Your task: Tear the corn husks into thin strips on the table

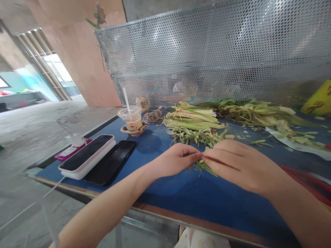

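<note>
My left hand [176, 160] and my right hand [238, 163] meet fingertip to fingertip above the blue tabletop [165, 193]. Both pinch a small green leafy sprig [204, 167], whose thin leaves hang below the fingers; most of it is hidden behind them. Just beyond my hands lies a low pile of thin leafy greens [193, 135]. Behind that pile, pale green stalks [192, 119] are stacked side by side.
Left are an iced drink [132, 120] in a cardboard holder, a black phone [111, 163] and a white-cased device [86, 156]. Brown twine [154, 116] lies behind. Wilted leaves [248, 112] cover the back right, before a perforated metal screen [207, 51]. Someone sits beyond it.
</note>
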Motion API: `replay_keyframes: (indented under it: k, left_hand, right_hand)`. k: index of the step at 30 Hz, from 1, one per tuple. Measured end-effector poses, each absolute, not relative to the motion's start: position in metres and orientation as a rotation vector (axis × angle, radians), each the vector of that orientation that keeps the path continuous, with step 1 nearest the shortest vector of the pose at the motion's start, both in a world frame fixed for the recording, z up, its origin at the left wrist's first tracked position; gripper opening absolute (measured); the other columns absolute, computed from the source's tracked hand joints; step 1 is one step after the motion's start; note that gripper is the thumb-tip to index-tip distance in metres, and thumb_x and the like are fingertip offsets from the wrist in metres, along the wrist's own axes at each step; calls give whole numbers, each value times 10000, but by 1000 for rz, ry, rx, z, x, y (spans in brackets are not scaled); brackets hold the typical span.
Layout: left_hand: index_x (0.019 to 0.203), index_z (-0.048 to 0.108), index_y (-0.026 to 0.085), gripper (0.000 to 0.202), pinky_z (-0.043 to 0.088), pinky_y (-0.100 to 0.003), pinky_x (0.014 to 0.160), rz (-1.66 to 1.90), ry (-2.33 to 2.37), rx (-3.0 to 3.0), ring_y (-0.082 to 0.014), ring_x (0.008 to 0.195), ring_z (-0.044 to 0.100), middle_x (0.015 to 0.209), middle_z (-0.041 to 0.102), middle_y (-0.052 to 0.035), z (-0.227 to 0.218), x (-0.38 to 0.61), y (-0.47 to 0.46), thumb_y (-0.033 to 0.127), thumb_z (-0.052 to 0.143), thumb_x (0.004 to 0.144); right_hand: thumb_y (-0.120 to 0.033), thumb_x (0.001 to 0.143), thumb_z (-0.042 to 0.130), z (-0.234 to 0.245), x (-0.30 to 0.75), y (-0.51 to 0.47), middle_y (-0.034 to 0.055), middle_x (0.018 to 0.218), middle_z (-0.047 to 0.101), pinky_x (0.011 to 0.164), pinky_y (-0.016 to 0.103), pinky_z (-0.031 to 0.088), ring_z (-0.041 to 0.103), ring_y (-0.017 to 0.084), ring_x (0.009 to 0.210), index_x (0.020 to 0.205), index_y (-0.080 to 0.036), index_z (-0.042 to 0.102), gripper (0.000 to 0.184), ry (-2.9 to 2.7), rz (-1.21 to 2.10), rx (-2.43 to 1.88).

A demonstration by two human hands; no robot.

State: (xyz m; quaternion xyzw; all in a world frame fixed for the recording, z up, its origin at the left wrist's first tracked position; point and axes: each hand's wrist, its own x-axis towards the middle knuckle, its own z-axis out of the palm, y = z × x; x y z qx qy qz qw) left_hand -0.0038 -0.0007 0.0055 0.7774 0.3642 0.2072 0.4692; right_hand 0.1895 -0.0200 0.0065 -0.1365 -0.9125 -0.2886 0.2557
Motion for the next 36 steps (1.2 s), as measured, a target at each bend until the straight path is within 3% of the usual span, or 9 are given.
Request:
replay_keyframes:
  k: [5, 10, 15, 22, 29, 33, 36]
  left_hand:
    - [731, 592, 108, 298, 258, -187, 477, 513, 911, 1971, -70, 533, 300, 567, 371, 35, 2, -4, 1, 322, 407, 822]
    - [749, 609, 104, 313, 257, -185, 484, 542, 951, 1975, -73, 543, 297, 569, 361, 35, 3, -4, 3, 343, 419, 814]
    - [753, 635, 110, 284, 299, -184, 524, 612, 966, 1980, -82, 569, 365, 587, 449, 27, 1, -3, 4, 308, 436, 801]
    - [813, 659, 119, 248, 376, -201, 636, 639, 954, 1979, -119, 688, 495, 726, 607, -14, -2, -4, 5, 240, 444, 785]
    - [705, 615, 109, 275, 284, -203, 524, 738, 981, 1845, -78, 559, 376, 586, 463, 22, 2, -4, 5, 318, 460, 795]
    - [589, 540, 116, 320, 259, -210, 505, 856, 906, 1542, -63, 514, 338, 530, 407, 39, -2, -1, 7, 406, 558, 725]
    - [577, 522, 114, 314, 272, -210, 515, 966, 837, 1242, -52, 503, 349, 520, 418, 42, -3, 2, 8, 396, 638, 654]
  right_hand:
    - [-108, 868, 375, 2, 187, -21, 52, 829, 645, 680, 329, 444, 524, 171, 749, 806, -187, 627, 271, -2550, -762, -394]
    - [-140, 887, 346, 1, 185, -19, 51, 823, 632, 702, 303, 443, 532, 158, 756, 865, -193, 634, 293, -2598, -514, -544]
    - [-147, 876, 384, -7, 184, -16, 64, 854, 620, 742, 308, 444, 532, 160, 791, 882, -174, 606, 224, -2511, -257, -668]
    - [-121, 851, 389, -11, 177, -21, 63, 872, 648, 768, 337, 468, 569, 180, 837, 898, -180, 580, 206, -2483, -274, -646]
    - [-104, 827, 434, -11, 178, -21, 52, 957, 630, 818, 301, 478, 582, 164, 931, 1016, -207, 533, 236, -2324, -239, -667]
    - [-124, 788, 531, -7, 173, -25, 44, 844, 644, 790, 311, 473, 601, 163, 833, 925, -206, 543, 160, -2220, -381, -599]
    - [-203, 767, 579, -9, 168, -30, 14, 631, 618, 610, 267, 466, 591, 143, 605, 708, -202, 557, 63, -2119, -442, -697]
